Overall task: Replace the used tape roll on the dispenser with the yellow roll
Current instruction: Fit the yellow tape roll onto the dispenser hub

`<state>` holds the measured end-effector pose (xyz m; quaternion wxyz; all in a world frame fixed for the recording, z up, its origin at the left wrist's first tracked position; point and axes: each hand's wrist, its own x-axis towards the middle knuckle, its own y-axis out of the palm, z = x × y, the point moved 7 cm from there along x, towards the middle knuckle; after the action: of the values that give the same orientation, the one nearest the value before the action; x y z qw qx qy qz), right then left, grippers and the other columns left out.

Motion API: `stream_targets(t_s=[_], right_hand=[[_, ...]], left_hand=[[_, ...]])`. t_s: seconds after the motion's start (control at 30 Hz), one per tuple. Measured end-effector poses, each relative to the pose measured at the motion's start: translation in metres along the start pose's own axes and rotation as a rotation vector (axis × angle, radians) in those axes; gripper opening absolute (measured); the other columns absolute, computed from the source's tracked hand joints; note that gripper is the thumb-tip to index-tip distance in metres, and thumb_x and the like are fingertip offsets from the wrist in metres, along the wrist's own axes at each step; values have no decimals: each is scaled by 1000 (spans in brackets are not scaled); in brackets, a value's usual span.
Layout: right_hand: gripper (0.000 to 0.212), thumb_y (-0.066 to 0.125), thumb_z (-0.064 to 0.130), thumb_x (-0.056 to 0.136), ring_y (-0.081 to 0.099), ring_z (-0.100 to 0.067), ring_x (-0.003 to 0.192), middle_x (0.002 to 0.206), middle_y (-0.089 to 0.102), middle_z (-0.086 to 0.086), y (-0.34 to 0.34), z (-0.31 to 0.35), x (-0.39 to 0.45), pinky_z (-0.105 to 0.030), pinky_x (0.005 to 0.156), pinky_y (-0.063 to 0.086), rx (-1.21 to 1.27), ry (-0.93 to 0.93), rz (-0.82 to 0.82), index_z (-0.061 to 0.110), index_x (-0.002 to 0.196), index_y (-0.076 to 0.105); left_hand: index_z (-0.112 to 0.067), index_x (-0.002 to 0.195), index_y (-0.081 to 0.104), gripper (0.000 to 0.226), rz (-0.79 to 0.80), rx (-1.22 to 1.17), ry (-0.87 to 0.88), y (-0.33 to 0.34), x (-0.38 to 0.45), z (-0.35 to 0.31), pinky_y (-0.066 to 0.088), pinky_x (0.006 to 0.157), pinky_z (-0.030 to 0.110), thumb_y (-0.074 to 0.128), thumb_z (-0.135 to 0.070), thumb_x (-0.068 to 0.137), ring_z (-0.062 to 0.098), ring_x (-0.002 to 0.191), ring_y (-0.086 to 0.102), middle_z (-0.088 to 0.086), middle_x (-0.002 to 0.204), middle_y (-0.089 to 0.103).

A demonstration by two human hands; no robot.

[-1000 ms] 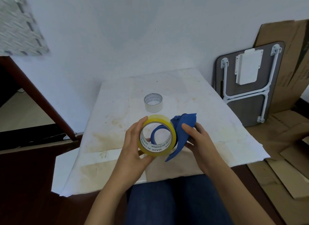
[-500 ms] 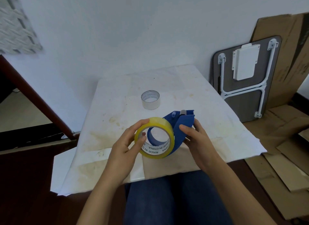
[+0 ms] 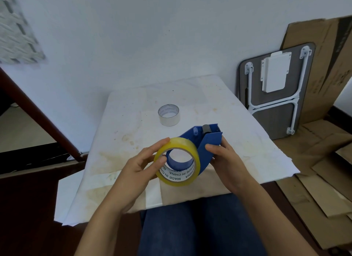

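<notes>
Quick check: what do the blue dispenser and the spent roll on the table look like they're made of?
Dispenser: apparently moulded plastic, matte blue, with uniform colour and rounded edges; the small grey roller on top may be rubber. Spent roll: probably a cardboard core, pale grey-white and thin-walled, with faint print inside; any tape left on it isn't discernible.

Yellow roll (image 3: 177,161), blue dispenser (image 3: 206,149)
White core, black print; at 12 o'clock, whitish used roll (image 3: 169,115); stained white table (image 3: 238,126)

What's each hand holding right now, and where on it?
Left hand grips the yellow roll by its outer rim, thumb at the core edge. Right hand holds the blue dispenser by its side plate.
</notes>
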<state>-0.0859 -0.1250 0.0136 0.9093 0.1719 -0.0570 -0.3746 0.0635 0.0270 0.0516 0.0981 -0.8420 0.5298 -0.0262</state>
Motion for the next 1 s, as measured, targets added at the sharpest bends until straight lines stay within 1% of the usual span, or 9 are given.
stream_targets(t_s=[0.17,0.23,0.37,0.53,0.67,0.77,0.83,0.9,1.0], right_hand=[[54,68,22,77,67,-13,98,103,73,7,3,5,1,-30,86,54,-70,-8,43,20,130,56],[58,71,26,74,68,-14,99,104,74,6,3,9,1,-30,87,54,-121,-2,63,19,130,55],[51,68,23,78,70,-14,98,102,75,6,1,14,2,-26,82,55,-194,39,109,21,127,56],[45,66,27,79,72,-12,95,99,76,11,-1,17,2,-22,77,56,-211,68,120,26,123,56],[52,66,33,79,71,-17,97,109,74,1,-4,13,2,-27,80,56,-178,82,62,22,129,56],[49,67,32,80,72,-21,94,104,76,-2,-8,10,0,-29,79,58,-149,88,31,18,127,59],[50,72,33,80,72,-24,94,102,76,-1,-10,9,-1,-33,82,58,-128,85,1,17,125,61],[53,69,38,78,73,-24,94,102,76,0,-10,9,-2,-35,84,58,-116,81,-23,16,126,60],[53,69,37,79,73,-21,92,99,76,2,-8,9,-2,-33,83,57,-107,87,-11,16,126,59]], left_hand=[[-58,121,65,38,-26,-3,9,-5,0,-4,60,87,28,59,-43,87,14,115,66,-4,125,70],[-58,118,66,36,-33,-4,7,-7,-1,-6,60,84,25,59,-42,87,13,112,67,0,122,71],[-57,119,67,36,-20,11,7,-10,-1,-7,61,90,33,59,-42,87,16,114,67,5,121,70],[-57,118,67,36,-29,22,3,-13,-1,-9,62,83,26,58,-42,86,12,109,69,0,119,71],[-58,116,68,35,-35,18,-12,-11,0,-9,61,77,21,58,-40,88,6,105,69,-4,115,73],[-56,117,67,34,-31,30,-34,-8,0,-8,61,73,20,56,-33,95,4,102,71,-13,108,77],[-54,120,66,34,-12,46,-55,-5,1,-7,61,74,21,55,-31,97,3,103,71,-12,112,77],[-55,120,67,34,-8,43,-63,-2,1,-8,61,78,23,56,-32,97,3,104,71,-6,118,74],[-58,117,67,33,-31,30,-65,-1,3,-8,59,83,26,56,-34,97,4,107,70,-8,122,72]])
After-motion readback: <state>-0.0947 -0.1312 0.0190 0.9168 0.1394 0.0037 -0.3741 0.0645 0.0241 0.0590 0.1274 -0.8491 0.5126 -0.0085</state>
